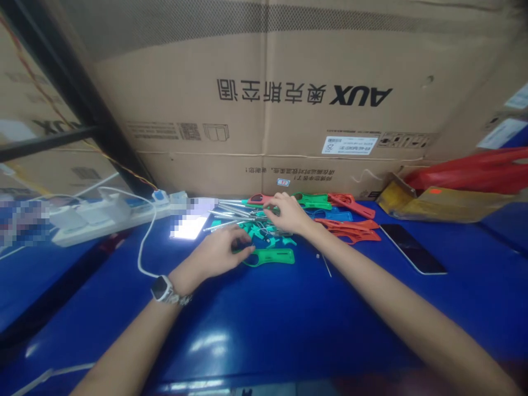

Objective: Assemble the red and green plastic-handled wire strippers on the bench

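My left hand (220, 252) is low over the table, thumb and fingers curled toward each other in a pinch. Anything between its fingertips is too small to make out. Just by its thumb lies a long green plastic casing (274, 256) with a loop at its left end, which the fingers partly hide. My right hand (289, 213) reaches over a pile of small teal plastic parts (259, 234), fingers bent and fingertips close together. What they hold, if anything, cannot be seen. Thin silvery metal rods (231, 208) lie to the left of that hand.
Red-orange casings (355, 231), more green casings (315, 201) and a blue casing (336, 214) lie behind. A dark-screened phone (412, 248) is at right, a lit screen (192, 220) and power strip (111, 220) at left. A large carton (264, 121) stands behind the table.
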### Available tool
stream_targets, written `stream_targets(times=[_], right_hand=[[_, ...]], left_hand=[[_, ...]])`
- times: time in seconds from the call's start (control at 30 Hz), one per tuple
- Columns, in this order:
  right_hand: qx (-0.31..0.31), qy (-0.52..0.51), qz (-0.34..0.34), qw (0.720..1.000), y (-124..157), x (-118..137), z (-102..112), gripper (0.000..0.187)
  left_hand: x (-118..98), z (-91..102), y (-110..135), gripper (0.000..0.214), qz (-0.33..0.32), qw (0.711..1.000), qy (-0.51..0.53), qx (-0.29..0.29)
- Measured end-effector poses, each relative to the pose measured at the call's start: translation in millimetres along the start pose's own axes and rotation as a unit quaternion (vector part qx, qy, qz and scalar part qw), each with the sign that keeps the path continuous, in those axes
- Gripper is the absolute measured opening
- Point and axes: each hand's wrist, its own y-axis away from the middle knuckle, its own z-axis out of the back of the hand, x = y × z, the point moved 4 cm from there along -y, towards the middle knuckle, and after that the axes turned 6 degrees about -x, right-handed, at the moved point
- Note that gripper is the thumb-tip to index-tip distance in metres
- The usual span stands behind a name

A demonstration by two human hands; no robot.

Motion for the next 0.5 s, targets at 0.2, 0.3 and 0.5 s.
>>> stream_targets(times=[0.2, 0.3, 0.5], right_hand=[[0.032, -0.003, 0.025, 0.999, 5, 16, -1, 0.014], [0.025, -0.038, 0.039, 0.998, 4, 15, 0, 0.009], [-0.065, -0.179, 0.02, 0.981, 10, 9, 12, 0.005]], left_hand=[[7, 9.5, -9, 0.018, -0.029, 0.994, -0.048, -0.092], [10, 13.3, -19, 0.018, -0.052, 0.98, -0.141, -0.13], [3, 12.4, -43, 0.013, -0.091, 0.958, -0.258, -0.088]])
